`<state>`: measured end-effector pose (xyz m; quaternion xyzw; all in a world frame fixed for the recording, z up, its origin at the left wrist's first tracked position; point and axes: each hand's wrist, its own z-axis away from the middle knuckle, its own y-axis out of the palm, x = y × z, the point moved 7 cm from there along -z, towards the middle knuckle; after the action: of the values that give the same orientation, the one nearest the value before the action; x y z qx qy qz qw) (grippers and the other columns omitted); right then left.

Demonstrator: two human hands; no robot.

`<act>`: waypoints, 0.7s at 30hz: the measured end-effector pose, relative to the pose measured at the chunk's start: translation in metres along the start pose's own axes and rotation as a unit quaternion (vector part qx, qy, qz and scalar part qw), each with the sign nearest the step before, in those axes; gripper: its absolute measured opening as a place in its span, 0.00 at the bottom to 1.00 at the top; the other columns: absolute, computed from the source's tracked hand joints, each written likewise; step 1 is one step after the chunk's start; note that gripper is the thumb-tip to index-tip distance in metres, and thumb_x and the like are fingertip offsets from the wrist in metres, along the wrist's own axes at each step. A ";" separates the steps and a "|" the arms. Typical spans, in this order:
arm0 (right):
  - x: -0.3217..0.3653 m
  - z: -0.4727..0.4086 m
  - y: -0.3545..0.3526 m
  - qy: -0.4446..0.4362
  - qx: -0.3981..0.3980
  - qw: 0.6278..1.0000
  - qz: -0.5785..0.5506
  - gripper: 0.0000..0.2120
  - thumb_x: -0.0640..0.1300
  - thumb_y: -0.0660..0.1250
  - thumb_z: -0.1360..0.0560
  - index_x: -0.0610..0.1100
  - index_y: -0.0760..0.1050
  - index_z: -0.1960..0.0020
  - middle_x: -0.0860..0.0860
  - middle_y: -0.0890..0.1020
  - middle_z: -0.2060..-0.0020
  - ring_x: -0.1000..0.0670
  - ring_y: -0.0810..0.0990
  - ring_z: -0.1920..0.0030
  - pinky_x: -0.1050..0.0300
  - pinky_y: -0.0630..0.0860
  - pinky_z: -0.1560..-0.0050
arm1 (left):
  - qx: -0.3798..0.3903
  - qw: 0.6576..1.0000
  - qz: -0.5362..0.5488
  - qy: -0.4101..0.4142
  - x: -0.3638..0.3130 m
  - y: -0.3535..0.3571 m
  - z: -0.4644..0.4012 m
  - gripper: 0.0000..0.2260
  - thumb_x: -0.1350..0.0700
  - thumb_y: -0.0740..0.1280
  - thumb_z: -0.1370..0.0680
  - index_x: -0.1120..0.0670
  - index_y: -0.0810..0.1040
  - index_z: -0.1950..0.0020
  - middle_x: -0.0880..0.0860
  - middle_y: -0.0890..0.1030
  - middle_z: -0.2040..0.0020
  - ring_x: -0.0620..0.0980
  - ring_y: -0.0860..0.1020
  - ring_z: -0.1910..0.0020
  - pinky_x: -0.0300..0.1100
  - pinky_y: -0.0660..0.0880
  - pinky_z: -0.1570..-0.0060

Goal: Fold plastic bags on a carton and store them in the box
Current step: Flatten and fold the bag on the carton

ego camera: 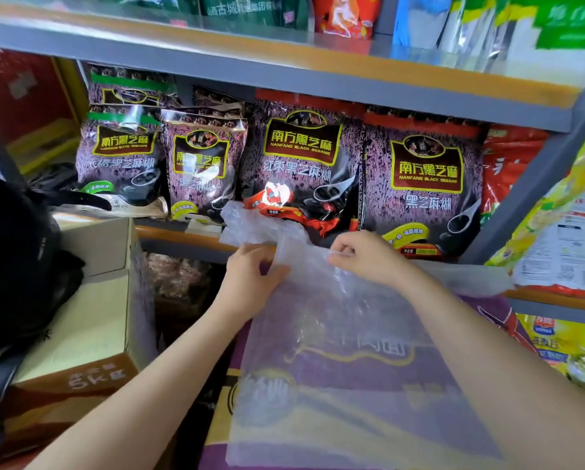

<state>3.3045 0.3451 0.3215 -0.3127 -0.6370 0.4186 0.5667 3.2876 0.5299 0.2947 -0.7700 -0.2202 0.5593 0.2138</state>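
Single head view, high, close; faces forward-down over carton [318,385] toward shelf [284,72].

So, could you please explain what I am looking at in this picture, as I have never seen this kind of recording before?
There is no machine here. A person wears a camera on the head, so the single picture looks forward and down at their own two bare arms.

The left hand and the right hand both pinch the far end of a clear plastic bag. The bag lies spread over a purple printed carton, which serves as the work surface.

Left of it stands a brown cardboard box with open flaps. A dark bag or cap sits at its left edge.

Behind is a shop shelf holding purple black sesame packets.
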 end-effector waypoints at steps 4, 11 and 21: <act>0.009 0.037 -0.009 0.000 0.179 0.979 -0.094 0.05 0.40 0.68 0.26 0.44 0.73 0.59 0.52 0.75 0.69 0.56 0.71 0.69 0.65 0.65 0.72 | -0.017 0.995 0.094 0.002 -0.018 -0.008 0.010 0.04 0.54 0.68 0.25 0.51 0.74 0.59 0.52 0.78 0.64 0.48 0.73 0.66 0.37 0.69 0.64; 0.055 0.038 -0.042 -0.110 0.001 0.987 -0.120 0.07 0.42 0.69 0.27 0.50 0.71 0.57 0.48 0.80 0.62 0.54 0.75 0.63 0.51 0.73 0.58 | 0.009 0.989 0.143 0.044 -0.051 -0.009 0.019 0.08 0.55 0.67 0.24 0.54 0.73 0.62 0.51 0.77 0.72 0.43 0.70 0.74 0.37 0.67 0.72; 0.048 0.057 -0.041 -0.160 -0.107 0.974 -0.121 0.04 0.40 0.71 0.29 0.44 0.76 0.57 0.53 0.79 0.61 0.53 0.78 0.58 0.62 0.72 0.54 | -0.051 0.987 0.151 0.037 -0.056 -0.016 0.035 0.17 0.56 0.64 0.23 0.64 0.69 0.68 0.53 0.67 0.72 0.44 0.63 0.72 0.39 0.60 0.71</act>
<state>3.2440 0.3584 0.3795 -0.2214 -0.7936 0.3206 0.4673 3.2367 0.5132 0.3371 -0.8244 -0.1219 0.5444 0.0952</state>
